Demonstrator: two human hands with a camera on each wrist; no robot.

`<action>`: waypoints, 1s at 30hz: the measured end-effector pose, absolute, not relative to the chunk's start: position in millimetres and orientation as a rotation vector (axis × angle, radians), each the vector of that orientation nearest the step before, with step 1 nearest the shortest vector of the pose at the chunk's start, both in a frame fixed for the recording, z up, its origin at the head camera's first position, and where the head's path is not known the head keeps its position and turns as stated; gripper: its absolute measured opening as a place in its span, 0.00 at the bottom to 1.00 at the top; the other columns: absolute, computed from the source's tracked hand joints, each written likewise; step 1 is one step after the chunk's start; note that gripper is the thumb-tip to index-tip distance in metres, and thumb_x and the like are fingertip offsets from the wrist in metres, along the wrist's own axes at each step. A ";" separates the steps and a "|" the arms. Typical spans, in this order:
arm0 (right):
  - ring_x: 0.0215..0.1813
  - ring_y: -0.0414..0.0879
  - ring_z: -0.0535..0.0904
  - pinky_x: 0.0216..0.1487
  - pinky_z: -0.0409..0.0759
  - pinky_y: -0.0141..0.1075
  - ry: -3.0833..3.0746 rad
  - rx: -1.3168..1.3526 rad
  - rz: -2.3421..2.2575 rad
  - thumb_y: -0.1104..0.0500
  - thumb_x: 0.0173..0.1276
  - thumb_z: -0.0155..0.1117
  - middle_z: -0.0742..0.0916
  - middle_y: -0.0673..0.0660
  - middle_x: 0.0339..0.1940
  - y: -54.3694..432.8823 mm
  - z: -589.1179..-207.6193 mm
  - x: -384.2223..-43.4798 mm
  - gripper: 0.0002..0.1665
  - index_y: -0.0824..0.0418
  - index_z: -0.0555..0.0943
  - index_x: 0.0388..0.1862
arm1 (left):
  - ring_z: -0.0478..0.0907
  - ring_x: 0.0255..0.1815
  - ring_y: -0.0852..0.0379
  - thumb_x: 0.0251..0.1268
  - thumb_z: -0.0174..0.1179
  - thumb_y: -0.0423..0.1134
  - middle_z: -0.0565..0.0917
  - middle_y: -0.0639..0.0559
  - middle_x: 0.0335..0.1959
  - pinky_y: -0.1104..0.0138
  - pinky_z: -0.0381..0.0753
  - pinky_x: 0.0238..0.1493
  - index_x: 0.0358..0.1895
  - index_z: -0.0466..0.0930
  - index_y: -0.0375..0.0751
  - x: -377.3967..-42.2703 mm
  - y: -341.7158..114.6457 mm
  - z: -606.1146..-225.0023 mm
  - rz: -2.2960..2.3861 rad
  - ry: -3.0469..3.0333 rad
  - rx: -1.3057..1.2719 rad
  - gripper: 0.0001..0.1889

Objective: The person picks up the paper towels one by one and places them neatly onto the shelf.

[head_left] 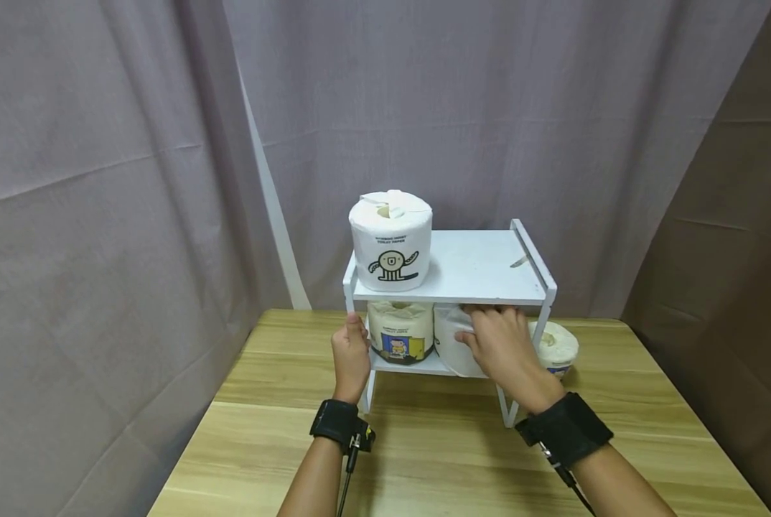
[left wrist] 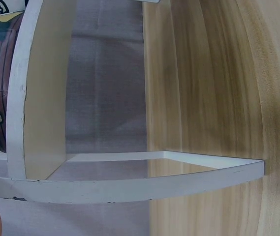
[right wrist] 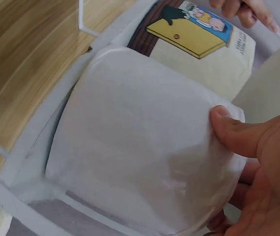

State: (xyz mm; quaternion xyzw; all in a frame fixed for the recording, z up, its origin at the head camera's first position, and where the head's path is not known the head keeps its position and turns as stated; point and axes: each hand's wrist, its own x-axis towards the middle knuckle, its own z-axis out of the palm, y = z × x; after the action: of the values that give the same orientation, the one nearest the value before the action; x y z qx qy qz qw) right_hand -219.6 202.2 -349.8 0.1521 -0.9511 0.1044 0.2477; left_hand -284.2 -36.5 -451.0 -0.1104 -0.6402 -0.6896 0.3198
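Bearing print: upper roll (head_left: 390, 248), "TOILET PAPER".
Right hand (head_left: 503, 348): thumb and fingers pinching lower right roll (head_left: 451, 343).
Left hand (head_left: 351, 357): curled round left side of shelf (head_left: 479, 266).

The round white paper roll with a black cartoon figure on its side (head_left: 390, 245) has two lines of small dark letters above the drawing. The bottom line says "TOILET PAPER". The top line is too blurry to read for sure. The round cream paper roll with a blue and yellow picture (head_left: 400, 333) has two lines of tiny dark letters too, too fuzzy to read.
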 end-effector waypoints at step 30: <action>0.45 0.68 0.76 0.49 0.73 0.57 -2.475 0.320 0.373 0.48 0.66 0.79 0.86 0.72 0.40 184.8 -364.8 -214.4 0.31 0.75 0.82 0.48 | 0.61 0.14 0.66 0.83 0.44 0.65 0.65 0.62 0.13 0.72 0.58 0.20 0.18 0.65 0.39 -284.0 -38.2 -452.6 -1.825 -1.684 -0.298 0.37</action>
State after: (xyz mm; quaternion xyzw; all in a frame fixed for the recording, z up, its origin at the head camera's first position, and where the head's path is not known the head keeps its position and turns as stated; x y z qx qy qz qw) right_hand -214.4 184.8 -364.8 0.1208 -0.9343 0.1410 0.3042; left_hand -284.0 -38.2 -452.6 -0.1130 -0.6390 -0.6925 0.3151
